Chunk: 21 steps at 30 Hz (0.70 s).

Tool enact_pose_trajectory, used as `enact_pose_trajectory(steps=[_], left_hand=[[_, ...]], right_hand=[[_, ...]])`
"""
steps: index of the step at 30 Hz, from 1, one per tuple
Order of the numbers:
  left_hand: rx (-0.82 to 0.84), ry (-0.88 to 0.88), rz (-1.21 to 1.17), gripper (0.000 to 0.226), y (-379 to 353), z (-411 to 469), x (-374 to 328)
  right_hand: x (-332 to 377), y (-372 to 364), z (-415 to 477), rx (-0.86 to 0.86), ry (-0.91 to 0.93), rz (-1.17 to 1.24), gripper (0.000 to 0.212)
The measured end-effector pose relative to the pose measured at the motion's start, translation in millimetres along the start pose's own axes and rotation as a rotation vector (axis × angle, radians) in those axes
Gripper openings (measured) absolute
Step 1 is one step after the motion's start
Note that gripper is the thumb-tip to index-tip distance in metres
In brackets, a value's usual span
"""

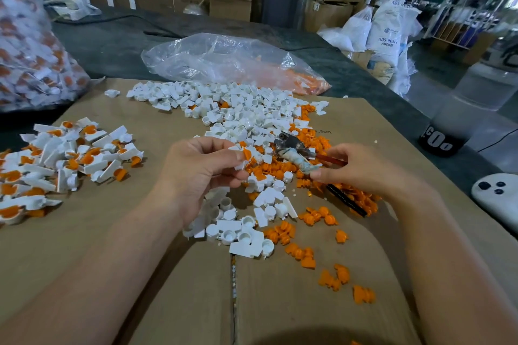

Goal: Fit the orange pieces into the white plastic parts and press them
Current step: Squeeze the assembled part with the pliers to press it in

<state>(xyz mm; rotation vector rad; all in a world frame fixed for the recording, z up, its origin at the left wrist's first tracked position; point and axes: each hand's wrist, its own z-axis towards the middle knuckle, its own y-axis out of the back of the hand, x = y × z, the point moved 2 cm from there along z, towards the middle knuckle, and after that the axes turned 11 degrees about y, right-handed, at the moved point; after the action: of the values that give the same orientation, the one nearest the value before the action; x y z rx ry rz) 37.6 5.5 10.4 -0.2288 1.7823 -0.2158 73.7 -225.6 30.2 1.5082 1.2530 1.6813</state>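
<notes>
Head view:
Left hand (201,173): thumb and fingers were clamped on one white part (238,152), held above the middle of the cardboard (112,246).
Orange piece (247,154): sat at the right end of that part, by the fingertips; couldn't tell how deep it was seated.
Right hand (361,171): fingers were curled round a hand tool (294,158) with one wrapped and one red handle, metal head pointing left, just beside the held part.
White parts (238,112): loose heap, centre to far.
Orange pieces (308,217): scattered near and right, some under the right hand.
Fitted pile (64,157): white parts with orange in them, left side.
Clear bag (224,61): far, behind the heap, orange bits in its right end.
Full bag (28,50): far left, white-and-orange parts inside.
</notes>
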Motion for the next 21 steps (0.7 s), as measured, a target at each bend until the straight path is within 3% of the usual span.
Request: enact_pose_trajectory(steps=[4,10,17,21], left_hand=[[0.01,-0.004,-0.004,0.024,-1.1,-1.6,-0.5],[0.018,-0.009,-0.015,0.028,-1.1,-3.0,-1.0],[0.025,-0.026,-0.018,0.025,-1.0,-2.3,-0.4],[0.032,-0.03,-0.042,0.012,0.0,-0.9,0.5]], right_hand=[[-3.4,-3.7,-0.5,0.084,-0.079,-0.18,0.083],[-5.0,-7.5,3.0,0.087,-0.099,-0.236,0.079],[0.6,-6.0,4.9,-0.044,-0.088,-0.253,0.055],[4.4,-2.6,3.9,-0.164,-0.057,-0.276,0.042]])
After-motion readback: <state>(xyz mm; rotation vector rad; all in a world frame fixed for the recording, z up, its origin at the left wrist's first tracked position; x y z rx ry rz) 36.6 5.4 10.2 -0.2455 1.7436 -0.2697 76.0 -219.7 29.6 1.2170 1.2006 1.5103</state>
